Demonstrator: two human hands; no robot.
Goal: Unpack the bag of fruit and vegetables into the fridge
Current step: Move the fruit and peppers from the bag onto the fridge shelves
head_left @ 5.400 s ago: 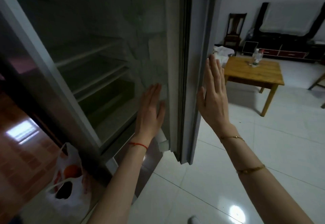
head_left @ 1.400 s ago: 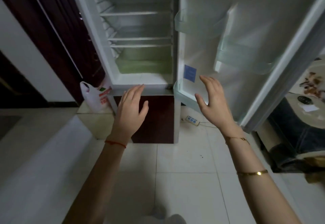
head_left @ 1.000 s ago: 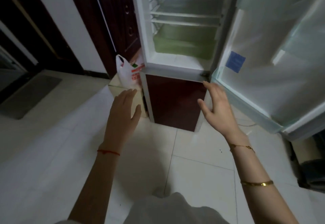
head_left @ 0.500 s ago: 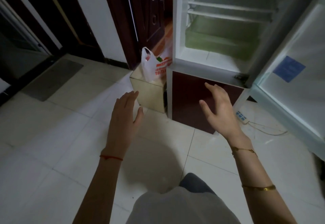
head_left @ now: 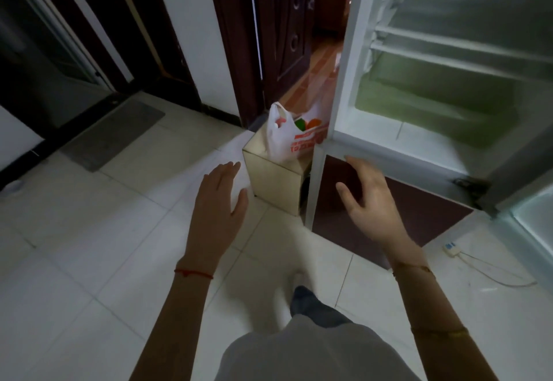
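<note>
At the far left a dark doorway [head_left: 45, 36] opens off the tiled floor [head_left: 89, 231], with a grey mat [head_left: 115, 133] lying in front of it. Further right, the left hand [head_left: 217, 210] hovers over the tiles, fingers straight and close together, thumb out to the side, holding nothing. Up and to the right of it sits a small mirrored box [head_left: 276, 180], pushed against the side of the fridge [head_left: 338, 96], and on top of that box stands the white plastic bag [head_left: 291, 138], its handles standing up and its mouth open. Something orange and something green show inside; what they are I cannot tell. The bag lies ahead of both hands, well apart from either, roughly between their two lines of reach. By my reading the left hand has the clearer path, since the fridge's edge partly crowds the right side of the bag. The right hand [head_left: 368, 201] is in front of the dark red lower door [head_left: 404, 216], fingers loosely spread and slightly bent, empty. Whether it touches that door is not clear. Beyond it the upper compartment stands open, its shelves [head_left: 449, 51] bare and a greenish drawer [head_left: 434, 102] below them, so nothing has been unpacked yet. A white cable [head_left: 478, 267] trails on the floor at the right
</note>
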